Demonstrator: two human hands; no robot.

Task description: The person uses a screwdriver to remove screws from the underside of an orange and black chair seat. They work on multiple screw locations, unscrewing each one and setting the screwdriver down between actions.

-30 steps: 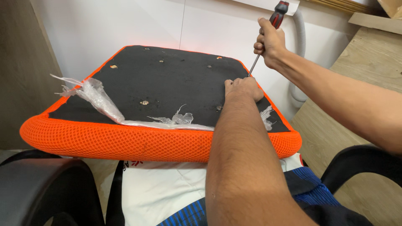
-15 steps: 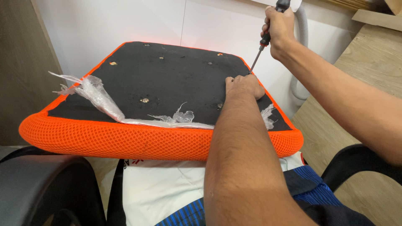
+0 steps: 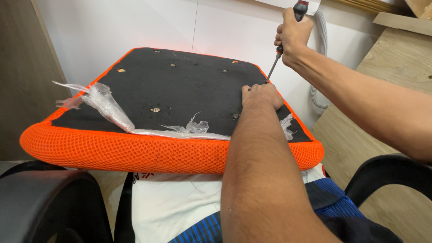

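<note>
Behind left hand (image 3: 262,95), screwdriver (image 3: 286,39) tip hidden

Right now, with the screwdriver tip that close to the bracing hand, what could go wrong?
1. The black-and-red-handled screwdriver is angled steeply; its tip could slip into the left hand beside it.
2. The upturned orange mesh seat cushion seems to rest on the lap, so it may shift.
</note>
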